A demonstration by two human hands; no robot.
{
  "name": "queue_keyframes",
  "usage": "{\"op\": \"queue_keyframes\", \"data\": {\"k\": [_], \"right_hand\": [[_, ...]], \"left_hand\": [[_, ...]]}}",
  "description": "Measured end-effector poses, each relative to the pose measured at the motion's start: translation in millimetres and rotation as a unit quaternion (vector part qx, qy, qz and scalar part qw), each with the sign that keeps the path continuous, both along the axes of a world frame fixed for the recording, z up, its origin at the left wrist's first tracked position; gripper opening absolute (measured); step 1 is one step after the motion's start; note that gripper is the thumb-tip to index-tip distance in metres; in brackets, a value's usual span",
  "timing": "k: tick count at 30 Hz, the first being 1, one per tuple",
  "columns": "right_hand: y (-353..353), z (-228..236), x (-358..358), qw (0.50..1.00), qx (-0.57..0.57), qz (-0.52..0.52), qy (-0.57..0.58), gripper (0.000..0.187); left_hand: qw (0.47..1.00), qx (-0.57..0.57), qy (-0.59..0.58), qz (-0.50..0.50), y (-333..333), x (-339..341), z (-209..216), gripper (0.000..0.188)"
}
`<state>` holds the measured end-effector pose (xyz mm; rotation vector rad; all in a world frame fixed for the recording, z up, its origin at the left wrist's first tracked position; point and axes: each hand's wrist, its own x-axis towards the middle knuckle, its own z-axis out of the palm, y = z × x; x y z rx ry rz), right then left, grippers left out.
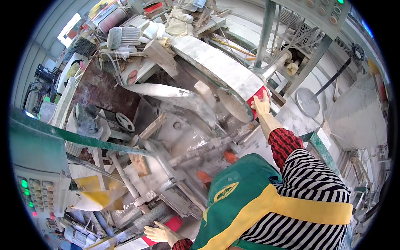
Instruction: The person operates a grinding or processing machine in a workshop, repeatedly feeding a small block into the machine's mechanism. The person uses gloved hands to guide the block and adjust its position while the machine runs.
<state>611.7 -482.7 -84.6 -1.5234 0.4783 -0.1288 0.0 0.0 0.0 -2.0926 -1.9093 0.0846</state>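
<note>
My right hand (pixel 261 106), in a pale glove, reaches out to the upper right. Its outstretched fingers lie on a red panel (pixel 252 100) at the near end of a long white dusty cover (pixel 221 58). Below that cover is a rounded, dusty wheel-like part (pixel 234 104). My left hand (pixel 160 233), gloved alike, is low in the view with fingers spread. It is at a second red piece (pixel 148 241), close to a red block (pixel 174 223); whether it presses on either I cannot tell. Neither hand visibly grips anything.
A control panel with lit green buttons (pixel 37 196) stands at left, another panel (pixel 318 10) at the upper right. Between my hands lie a dusty metal bar (pixel 204 150) and wooden pieces (pixel 139 162). A handwheel (pixel 125 122) and a round metal plate (pixel 307 102) stand farther off.
</note>
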Motion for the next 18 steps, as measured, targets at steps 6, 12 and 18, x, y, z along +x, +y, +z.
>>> {"op": "queue_keyframes", "data": {"k": [6, 12, 18], "right_hand": [[-35, -100, -43, 0.996, -0.051, -0.015, 0.065, 0.073], [-86, -164, -83, 0.963, -0.09, 0.087, 0.238, 0.072], [-42, -114, -103, 0.833, -0.04, 0.382, 0.399, 0.07]], "left_hand": [[0.996, 0.072, -0.007, -0.049, -23, 8, 13, 0.072], [0.99, 0.093, -0.057, -0.084, -17, 13, 1, 0.069], [0.968, 0.116, -0.118, -0.19, 8, 4, 23, 0.055]]}}
